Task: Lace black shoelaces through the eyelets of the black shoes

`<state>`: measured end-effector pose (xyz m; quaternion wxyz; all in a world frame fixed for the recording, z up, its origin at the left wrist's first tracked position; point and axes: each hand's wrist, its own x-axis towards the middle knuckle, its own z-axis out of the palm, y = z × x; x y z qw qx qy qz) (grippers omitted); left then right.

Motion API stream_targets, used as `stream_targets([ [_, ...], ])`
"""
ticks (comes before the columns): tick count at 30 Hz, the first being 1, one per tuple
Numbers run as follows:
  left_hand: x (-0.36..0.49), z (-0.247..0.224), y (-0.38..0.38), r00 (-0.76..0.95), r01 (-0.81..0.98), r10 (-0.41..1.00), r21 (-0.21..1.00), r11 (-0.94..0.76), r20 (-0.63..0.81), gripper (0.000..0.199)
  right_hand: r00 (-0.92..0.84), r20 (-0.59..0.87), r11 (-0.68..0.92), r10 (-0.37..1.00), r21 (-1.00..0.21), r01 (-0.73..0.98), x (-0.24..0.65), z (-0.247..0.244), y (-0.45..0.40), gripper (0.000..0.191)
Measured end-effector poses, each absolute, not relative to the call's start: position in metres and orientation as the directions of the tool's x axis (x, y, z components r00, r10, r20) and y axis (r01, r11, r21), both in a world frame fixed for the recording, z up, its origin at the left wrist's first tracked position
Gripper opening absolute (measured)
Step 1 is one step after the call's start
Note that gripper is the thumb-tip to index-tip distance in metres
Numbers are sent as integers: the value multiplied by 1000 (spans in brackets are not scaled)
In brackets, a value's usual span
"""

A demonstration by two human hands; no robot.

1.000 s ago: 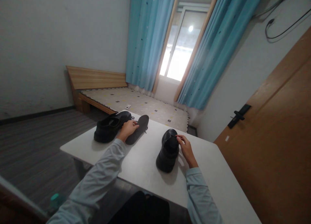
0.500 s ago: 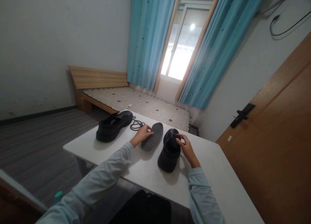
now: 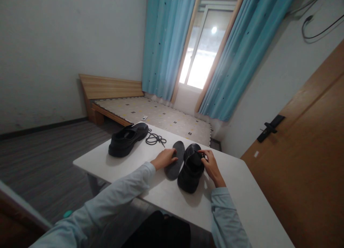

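My left hand grips the edge of a dark grey insole, which is held beside a black shoe near the middle of the white table. On that shoe's right side, my right hand pinches the upper near the tongue and opening. A second black shoe stands at the table's left, with nothing touching it. Black laces lie in a loose tangle between that shoe and the insole.
Beyond the table is a bed with a patterned mattress and a small white object on it. A wooden door with a black handle stands at the right. Blue curtains hang by the window.
My left hand has moved the insole right and nearer, close beside the shoe. The laces now show more fully. The right hand still holds the shoe, which has shifted slightly.
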<state>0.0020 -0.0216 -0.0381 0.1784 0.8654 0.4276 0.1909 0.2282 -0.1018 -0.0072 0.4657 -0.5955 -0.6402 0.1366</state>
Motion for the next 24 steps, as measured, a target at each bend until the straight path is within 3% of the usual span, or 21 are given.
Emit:
stream_targets([
  [5,7,-40,-28,700,590,674,339,-732,238,40,177,482,253,858,-696,672,235,-5,-102,30],
  [12,8,-32,-37,685,684,702,160,-712,193,46,189,486,240,854,-688,685,239,-6,-102,30],
  [18,-5,-18,-22,504,834,834,125,-538,224,35,180,494,248,851,-678,692,239,-8,-101,29],
  [24,-32,0,17,237,954,966,164,-252,105,42,184,500,259,846,-688,678,238,-6,-101,22],
])
